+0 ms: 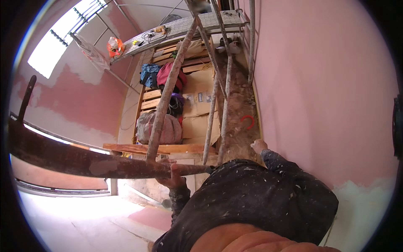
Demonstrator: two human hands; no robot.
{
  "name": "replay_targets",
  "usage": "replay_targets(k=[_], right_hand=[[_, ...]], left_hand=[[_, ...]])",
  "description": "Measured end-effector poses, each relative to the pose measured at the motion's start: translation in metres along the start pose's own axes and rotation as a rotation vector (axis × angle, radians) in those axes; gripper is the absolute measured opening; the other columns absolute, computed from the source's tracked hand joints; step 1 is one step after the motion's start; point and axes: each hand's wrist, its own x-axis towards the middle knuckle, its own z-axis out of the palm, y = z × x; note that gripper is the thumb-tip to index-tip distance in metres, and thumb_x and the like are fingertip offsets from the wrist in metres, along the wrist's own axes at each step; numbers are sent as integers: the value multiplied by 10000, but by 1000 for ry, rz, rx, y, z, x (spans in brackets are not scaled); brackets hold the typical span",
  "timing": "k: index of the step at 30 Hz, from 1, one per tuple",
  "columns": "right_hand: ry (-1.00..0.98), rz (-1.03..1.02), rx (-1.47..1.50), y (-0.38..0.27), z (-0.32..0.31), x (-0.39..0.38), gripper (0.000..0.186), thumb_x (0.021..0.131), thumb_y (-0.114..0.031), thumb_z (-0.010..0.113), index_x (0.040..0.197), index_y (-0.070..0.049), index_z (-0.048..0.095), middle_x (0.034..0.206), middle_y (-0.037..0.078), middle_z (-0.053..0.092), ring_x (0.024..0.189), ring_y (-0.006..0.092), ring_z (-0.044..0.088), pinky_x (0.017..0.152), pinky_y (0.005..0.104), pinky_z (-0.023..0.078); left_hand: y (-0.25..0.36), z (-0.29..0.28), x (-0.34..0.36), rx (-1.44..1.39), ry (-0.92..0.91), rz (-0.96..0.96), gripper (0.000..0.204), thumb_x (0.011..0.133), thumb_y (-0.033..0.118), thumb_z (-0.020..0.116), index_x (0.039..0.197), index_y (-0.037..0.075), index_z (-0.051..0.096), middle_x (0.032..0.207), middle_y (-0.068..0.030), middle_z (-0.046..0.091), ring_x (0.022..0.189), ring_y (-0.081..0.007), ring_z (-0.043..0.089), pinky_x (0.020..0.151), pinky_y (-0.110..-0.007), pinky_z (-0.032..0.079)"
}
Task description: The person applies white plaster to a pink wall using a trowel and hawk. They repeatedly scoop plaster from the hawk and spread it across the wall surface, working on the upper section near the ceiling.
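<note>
My left hand point(172, 176) grips a brown, paint-spotted steel scaffold bar point(105, 166) that crosses the lower left, with upright tubes point(170, 86) rising from it. My right hand point(258, 145) is low beside the pink wall point(323, 92), fingers curled; whatever they hold, if anything, is too small to make out. Below me, past my dark paint-flecked shirt, a slatted wooden platform point(149, 94) carries cardboard sheets point(197, 122), a blue bag point(149, 73), a red bag point(168, 71) and a grey bag point(147, 126).
A scaffold walkway point(184, 25) at the back holds a yellow power tool point(160, 29), cables and an orange plastic bag point(115, 46). A bright window point(54, 46) is at upper left. A red curved object point(247, 122) lies on the dusty floor strip along the wall.
</note>
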Motion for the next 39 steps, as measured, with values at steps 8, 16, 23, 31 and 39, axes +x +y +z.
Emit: replay_targets(k=[8, 16, 23, 31, 39], right_hand=[[57, 40, 22, -34, -68, 10, 358, 800, -329, 651, 947, -3, 667, 1012, 218, 644, 970, 382, 608, 841, 450, 485], [83, 42, 250, -3, -34, 81, 472, 813, -246, 641, 1205, 13, 593, 1268, 228, 552, 1191, 353, 521, 1012, 410, 417], [67, -228, 248, -52, -59, 152, 435, 868, -262, 575, 1193, 27, 585, 1280, 226, 525, 1193, 378, 500, 1015, 430, 402], [58, -470, 362, -146, -103, 187, 408, 888, -270, 557, 1182, 12, 577, 1246, 219, 531, 1169, 378, 510, 981, 425, 422], [184, -462, 353, -132, -94, 160, 382, 846, -194, 577, 1162, 19, 587, 1199, 208, 559, 1121, 375, 536, 956, 434, 436]], left_hand=[[-55, -16, -48, 140, 115, -150, 764, 760, 209, 764, 1334, -16, 312, 947, -97, 527, 875, -207, 522, 847, -396, 427], [-56, -23, -46, 296, 198, -185, 616, 747, 125, 690, 1246, -45, 371, 819, -87, 582, 817, -192, 552, 847, -369, 434], [-48, -9, -34, 511, 244, -147, 583, 749, 260, 663, 1179, -39, 407, 757, -86, 577, 757, -221, 555, 888, -410, 415], [-36, -6, -26, 384, 303, -52, 447, 805, 368, 591, 1029, -3, 483, 801, -106, 546, 761, -226, 548, 737, -339, 433], [50, -48, 54, 497, 278, 266, 892, 928, 696, 151, 1348, -63, 359, 966, -159, 577, 870, -254, 580, 764, -361, 486]])
